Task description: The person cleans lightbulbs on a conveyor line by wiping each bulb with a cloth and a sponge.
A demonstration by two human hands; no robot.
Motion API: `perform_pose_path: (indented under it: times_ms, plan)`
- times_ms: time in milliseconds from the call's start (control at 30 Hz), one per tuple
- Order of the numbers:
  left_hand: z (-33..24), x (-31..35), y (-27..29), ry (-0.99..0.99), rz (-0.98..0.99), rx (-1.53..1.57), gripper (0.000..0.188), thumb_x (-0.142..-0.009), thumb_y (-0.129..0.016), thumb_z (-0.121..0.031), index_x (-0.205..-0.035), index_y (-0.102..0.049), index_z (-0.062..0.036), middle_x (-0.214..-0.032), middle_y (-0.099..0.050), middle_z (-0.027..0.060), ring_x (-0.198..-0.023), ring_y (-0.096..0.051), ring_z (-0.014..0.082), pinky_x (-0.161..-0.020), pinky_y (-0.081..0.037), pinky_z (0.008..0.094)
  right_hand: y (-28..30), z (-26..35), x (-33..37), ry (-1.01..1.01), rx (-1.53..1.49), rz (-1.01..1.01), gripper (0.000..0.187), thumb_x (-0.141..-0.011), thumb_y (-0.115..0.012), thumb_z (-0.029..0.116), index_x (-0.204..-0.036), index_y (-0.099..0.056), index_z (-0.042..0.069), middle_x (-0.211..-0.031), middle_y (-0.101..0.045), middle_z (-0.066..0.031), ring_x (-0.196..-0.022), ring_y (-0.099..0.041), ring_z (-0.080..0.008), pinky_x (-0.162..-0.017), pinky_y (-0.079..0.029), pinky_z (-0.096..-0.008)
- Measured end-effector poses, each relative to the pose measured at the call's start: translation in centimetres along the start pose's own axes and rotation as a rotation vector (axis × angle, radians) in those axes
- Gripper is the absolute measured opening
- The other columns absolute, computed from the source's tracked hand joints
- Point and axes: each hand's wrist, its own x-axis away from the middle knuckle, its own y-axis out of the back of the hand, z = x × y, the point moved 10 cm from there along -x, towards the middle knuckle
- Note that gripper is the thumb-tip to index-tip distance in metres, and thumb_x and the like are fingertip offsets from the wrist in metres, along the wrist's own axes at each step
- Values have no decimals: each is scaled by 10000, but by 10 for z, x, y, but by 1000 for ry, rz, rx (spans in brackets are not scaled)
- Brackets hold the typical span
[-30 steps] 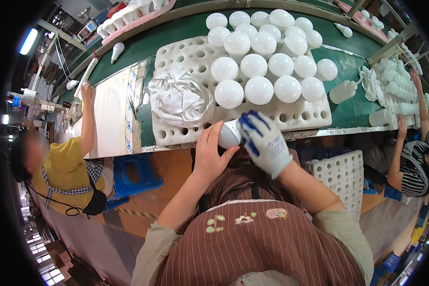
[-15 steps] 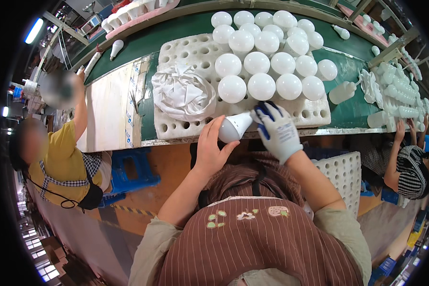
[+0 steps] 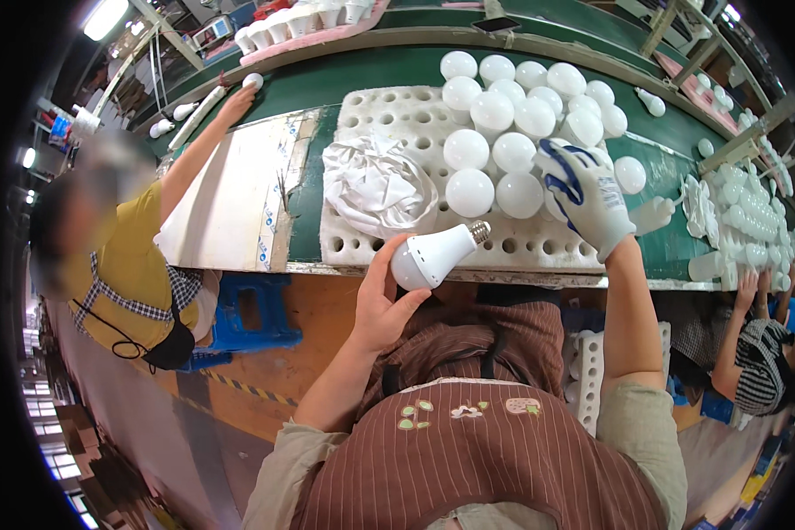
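Bulb (image 3: 442,253) slants in the left hand (image 3: 384,307), grasped by its dome (image 3: 408,268), screw end (image 3: 480,231) toward the right hand (image 3: 589,193), whose grip among other bulbs (image 3: 491,110) I cannot tell.

The bulb (image 3: 435,256) looks smooth, its metal cap (image 3: 480,231) shiny.

And there's the bench (image 3: 371,64), stretching green beyond the grip (image 3: 382,306)! Left of it, a blue stool (image 3: 279,311) on orange floor (image 3: 322,344); far ahead-left, a lamp (image 3: 106,19) glowing white; far back-left, bright windows (image 3: 63,465)!
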Motion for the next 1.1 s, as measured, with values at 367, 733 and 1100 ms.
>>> perform_pose_path:
  times_ms: [367, 733, 1100]
  plan:
    - [44, 8, 46, 384, -240, 1114, 604, -1078, -321, -471, -1442, -431, -1, -1315, -562, 254, -1123, -607, 357, -1049, -475, 512, 32, 57, -9, 61, 42, -236, 639, -822, -755, 211, -1400, -531, 54, -1357, -560, -198, -1281, -492, -403, -1115, -357, -511]
    - [25, 12, 142, 244, -575, 1003, 610, -1049, -355, -533, -1310, -525, -9, -1127, -629, 174, -930, -634, 272, -859, -558, 427, -142, 206, -76, 205, -70, 119, 564, -913, -632, 377, -1408, -526, 126, -1493, -458, -163, -1400, -371, -420, -1126, -333, -560]
    - [40, 9, 176, 287, -472, 262, 378, -1039, -547, -304, -1297, -559, -28, -1139, -667, 92, -958, -660, 176, -793, -560, 314, -43, 251, -38, 493, -419, -107, 467, -842, -685, 335, -1269, -646, 151, -1322, -594, -145, -1122, -575, -386, -990, -444, -455]
